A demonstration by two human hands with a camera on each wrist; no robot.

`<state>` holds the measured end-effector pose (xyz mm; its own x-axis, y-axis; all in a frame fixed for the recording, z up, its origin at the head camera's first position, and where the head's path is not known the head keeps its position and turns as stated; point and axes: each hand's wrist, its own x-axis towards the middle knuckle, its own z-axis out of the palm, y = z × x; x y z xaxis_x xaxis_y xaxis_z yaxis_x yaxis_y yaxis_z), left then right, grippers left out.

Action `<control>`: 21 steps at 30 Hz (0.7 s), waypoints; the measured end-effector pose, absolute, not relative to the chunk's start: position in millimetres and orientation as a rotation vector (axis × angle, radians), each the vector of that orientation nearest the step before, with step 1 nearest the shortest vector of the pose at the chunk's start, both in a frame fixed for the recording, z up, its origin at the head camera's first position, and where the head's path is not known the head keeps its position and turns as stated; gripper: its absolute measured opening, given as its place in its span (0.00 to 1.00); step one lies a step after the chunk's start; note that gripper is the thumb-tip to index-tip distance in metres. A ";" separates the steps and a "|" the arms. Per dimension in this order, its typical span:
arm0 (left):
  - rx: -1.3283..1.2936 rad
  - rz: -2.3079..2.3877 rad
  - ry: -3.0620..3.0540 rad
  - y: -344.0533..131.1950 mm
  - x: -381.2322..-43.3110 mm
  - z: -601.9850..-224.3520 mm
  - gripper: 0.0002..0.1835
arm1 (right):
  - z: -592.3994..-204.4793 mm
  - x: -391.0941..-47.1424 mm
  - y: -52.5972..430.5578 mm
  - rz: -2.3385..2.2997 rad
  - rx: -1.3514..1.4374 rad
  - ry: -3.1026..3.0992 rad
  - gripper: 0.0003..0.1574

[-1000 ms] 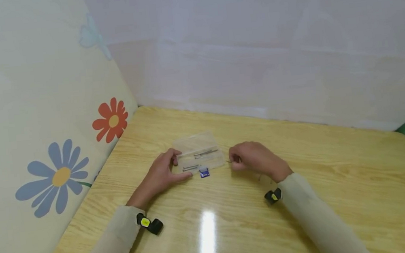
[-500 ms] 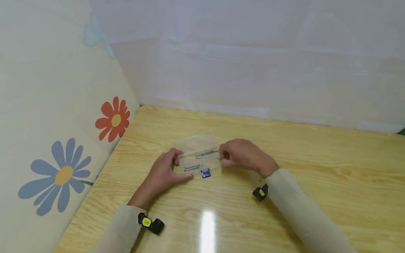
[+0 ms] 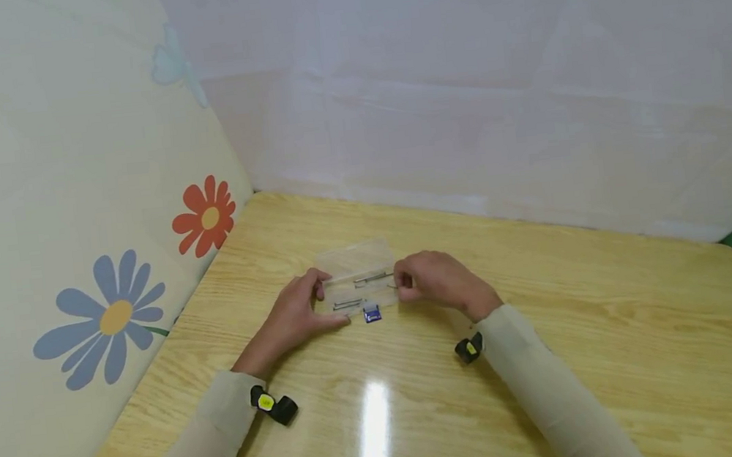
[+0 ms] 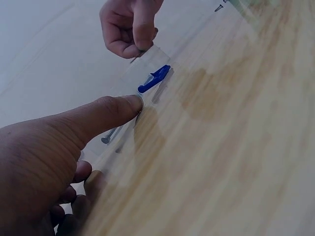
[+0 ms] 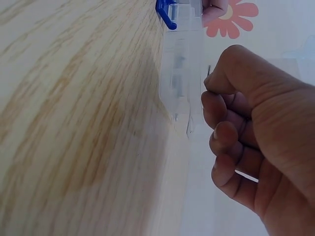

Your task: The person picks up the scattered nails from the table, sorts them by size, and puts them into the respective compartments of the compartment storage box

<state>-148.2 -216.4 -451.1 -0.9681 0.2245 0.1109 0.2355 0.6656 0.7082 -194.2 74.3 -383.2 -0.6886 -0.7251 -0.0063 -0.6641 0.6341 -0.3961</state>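
A clear plastic box (image 3: 379,297) stands on the table with its transparent lid (image 3: 355,257) open at the back. Slim metal pieces (image 3: 348,304), like nails or screws, lie in its front and rear sections. A blue latch (image 4: 156,78) sticks out from the box's front. My left hand (image 3: 290,308) grips the box's left end, thumb along the front and fingers at the far side. At the right end, my right hand (image 3: 433,281) pinches a thin nail-like metal piece (image 5: 208,70) between thumb and forefinger; its tip points towards the box.
More small nail-like pieces (image 4: 219,7) lie on the wood-grain table (image 3: 552,372), to the right beyond the box in the left wrist view. A pale cloth wall (image 3: 460,102) rises behind the table. A flower-printed panel (image 3: 70,176) borders the left side.
My right hand has moved left to the box's right end with the thin metal piece, then nearly stopped. The left hand keeps its grip on the box.
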 end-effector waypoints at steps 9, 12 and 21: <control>-0.397 -1.207 -2.852 -216.5 -148.8 -452.0 0.40 | -381.4 -191.4 78.1 -0.565 -1.141 2.701 0.06; -0.400 -1.212 -2.850 -216.9 -149.1 -452.1 0.40 | -380.2 -189.5 81.4 -0.556 -1.110 2.705 0.04; -0.410 -1.195 -2.841 -216.8 -149.4 -452.3 0.39 | -375.0 -179.4 105.1 -0.520 -1.049 2.756 0.05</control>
